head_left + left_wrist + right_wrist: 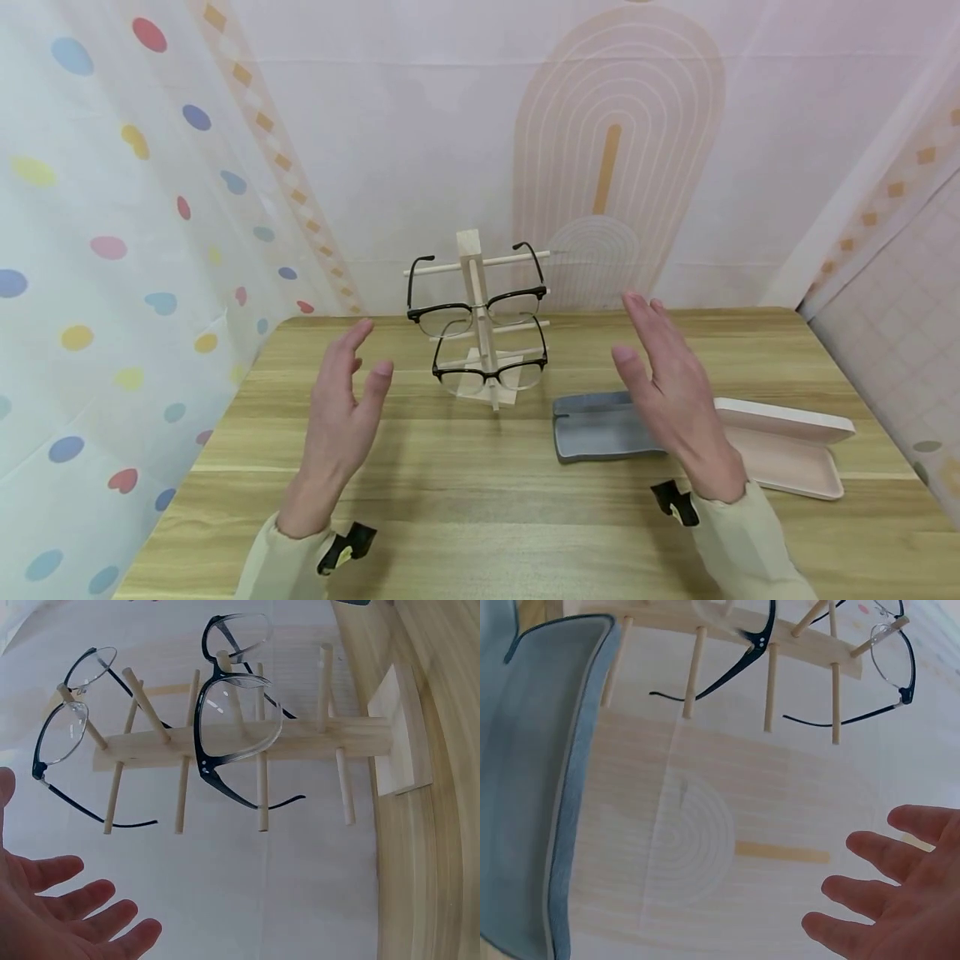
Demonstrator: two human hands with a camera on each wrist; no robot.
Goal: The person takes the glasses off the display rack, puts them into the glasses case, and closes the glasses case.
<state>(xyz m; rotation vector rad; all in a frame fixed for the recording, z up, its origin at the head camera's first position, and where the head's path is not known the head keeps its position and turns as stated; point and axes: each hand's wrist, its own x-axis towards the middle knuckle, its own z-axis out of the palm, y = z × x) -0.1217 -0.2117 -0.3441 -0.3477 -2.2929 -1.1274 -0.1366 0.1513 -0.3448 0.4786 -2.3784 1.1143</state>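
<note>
So we've got nothing in either hand: left hand (341, 425) and right hand (671, 387) both sit up over the worktop (465, 517) with fingers extended and thumbs well away, not touching anything. The upper eyeglasses (442, 309) are between our hands and a little beyond them, perched on a wooden display stand (475, 283), with the lower eyeglasses (519, 366) just below.

If we're handling the upper pair, our tip is one hand per side: pinch each arm near the hinge, stay off the lenses, and lift both ends evenly so the arms clear the pegs (183, 795) without snagging or nudging the lower pair.

As for direction, both pairs have lenses facing us and arms unfolded, running away from us over the pegs. Each front's long axis goes left hand to right hand; the upper one slopes up a bit toward our right. The grey glasses case (600, 433) is just left of our right hand, long side crosswise too, while the pink glasses case (791, 467) is off to that hand's right.
</note>
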